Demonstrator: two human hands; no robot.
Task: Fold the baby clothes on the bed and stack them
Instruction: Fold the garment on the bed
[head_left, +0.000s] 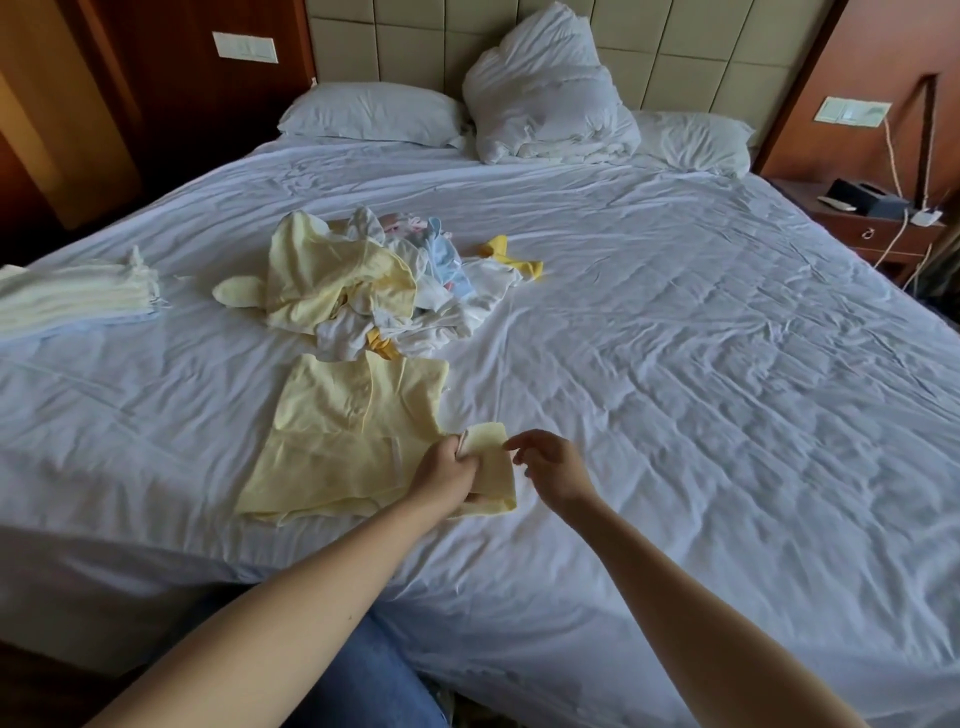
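Pale yellow cotton is pinched in the left hand (451, 465), its fingers curled round a sleeve of the baby top (343, 415), which is spread flat on the white sheet (675, 364) near the bed's front edge. The right hand (551, 467) is held just beside the sleeve's tip, fingers loose, gripping nothing. An unfolded heap (337, 270) is seen just beyond, a folded stack (78, 299) at far left.

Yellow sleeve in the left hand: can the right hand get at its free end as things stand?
Probably yes. The right hand hovers empty just right of the yellow sleeve, with only bare sheet between. The left hand grips the sleeve lower down, leaving its upper end uncovered.
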